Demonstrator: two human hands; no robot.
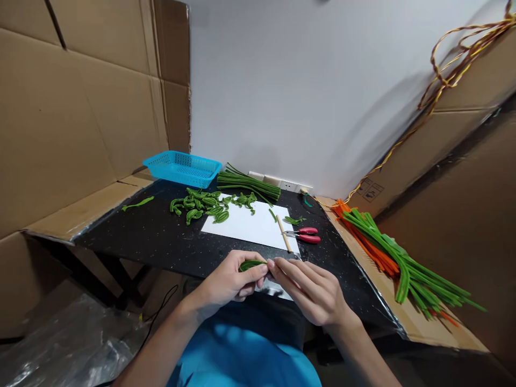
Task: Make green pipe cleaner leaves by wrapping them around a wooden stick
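My left hand is closed around a green pipe-cleaner leaf, pinched between thumb and fingers near the table's front edge. Thumb and fingertips of my right hand are pressed together at the leaf's right end, touching the left fingertips. Just beyond the hands, red-handled pliers lie by a thin wooden stick on a white sheet. A pile of similar bent green leaves spreads over the sheet's left part and the black table.
A blue plastic basket stands at the back left. Beside it lies a bundle of dark green pipe cleaners. Lighter green stems and orange stems rest on cardboard at right. A twisted cable runs down to a power strip.
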